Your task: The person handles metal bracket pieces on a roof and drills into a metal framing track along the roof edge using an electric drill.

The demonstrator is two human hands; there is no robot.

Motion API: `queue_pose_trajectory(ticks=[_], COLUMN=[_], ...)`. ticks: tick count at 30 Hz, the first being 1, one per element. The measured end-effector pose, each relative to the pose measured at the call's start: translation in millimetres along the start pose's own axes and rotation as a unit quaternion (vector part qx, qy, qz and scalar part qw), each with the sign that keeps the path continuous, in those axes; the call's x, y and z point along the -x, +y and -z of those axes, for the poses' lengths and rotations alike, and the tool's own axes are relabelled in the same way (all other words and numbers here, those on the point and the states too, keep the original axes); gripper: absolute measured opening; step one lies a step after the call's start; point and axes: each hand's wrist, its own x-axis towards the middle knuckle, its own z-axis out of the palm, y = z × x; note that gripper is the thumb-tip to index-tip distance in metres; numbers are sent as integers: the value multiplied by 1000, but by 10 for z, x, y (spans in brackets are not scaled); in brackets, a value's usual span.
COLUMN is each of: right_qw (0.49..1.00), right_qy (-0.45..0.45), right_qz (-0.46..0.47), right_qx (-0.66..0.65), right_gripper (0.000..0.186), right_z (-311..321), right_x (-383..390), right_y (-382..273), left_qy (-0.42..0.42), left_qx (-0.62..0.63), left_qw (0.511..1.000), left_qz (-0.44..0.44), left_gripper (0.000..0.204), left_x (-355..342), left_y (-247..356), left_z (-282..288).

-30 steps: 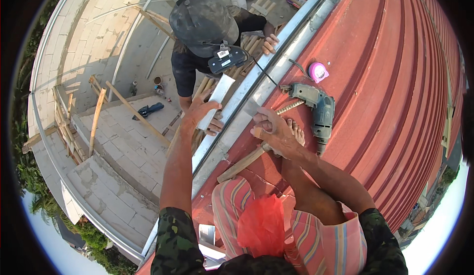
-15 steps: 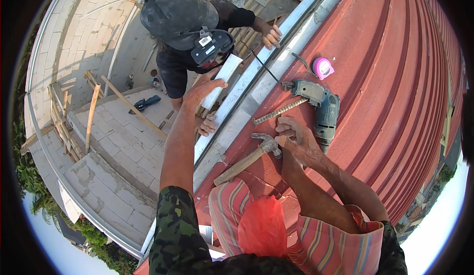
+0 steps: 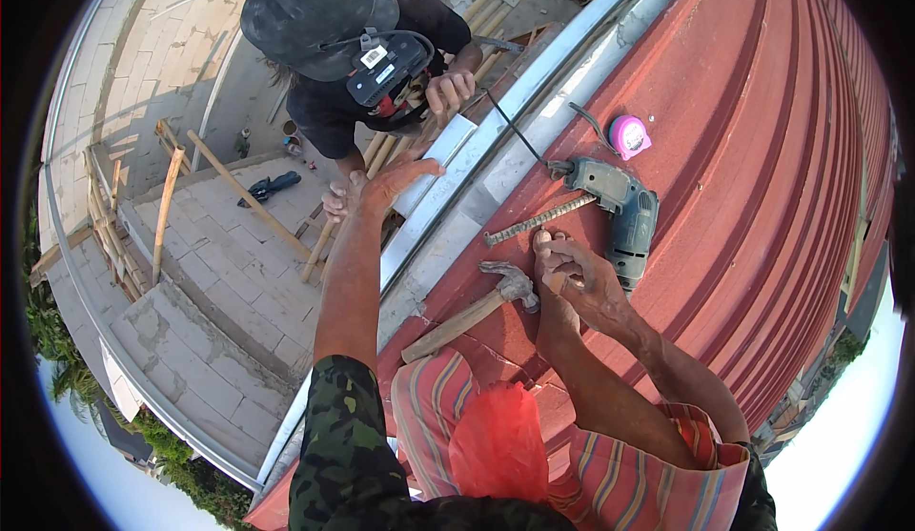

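Left hand (image 3: 386, 183): reaching open-fingered over the metal gutter (image 3: 496, 164), holding nothing.
Right hand (image 3: 572, 278): fingers pinching something small on the red roof (image 3: 762, 178), beside the hammer (image 3: 472, 312) and drill (image 3: 620, 212).
Advice: keeping it steady.

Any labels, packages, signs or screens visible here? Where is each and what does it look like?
Sticker: small white rectangle with dark print, on the black device strapped to the co-worker's cap, upper left of centre.
Red bag: crumpled translucent plastic, on the person's lap at the bottom.
No signs or screens show.
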Motion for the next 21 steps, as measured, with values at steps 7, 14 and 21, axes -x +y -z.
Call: queue_pose_trajectory(ticks=[7, 14, 21], right_qw=[999, 996, 994], right_qy=[-8, -4, 22], right_qz=[-16, 31, 21], right_qx=[43, 80, 105], right_gripper=[43, 44, 43], right_z=[9, -48, 90], right_x=[-5, -23, -103], right_y=[-41, -7, -120], left_qy=[-31, -38, -68], left_qx=[-101, -93, -121], left_qw=[994, 995, 990], left_qz=[0, -1, -39], left_gripper=[93, 101, 100], left_x=[-162, 131, 42], left_y=[-277, -115, -147], left_z=[-163, -271, -270])
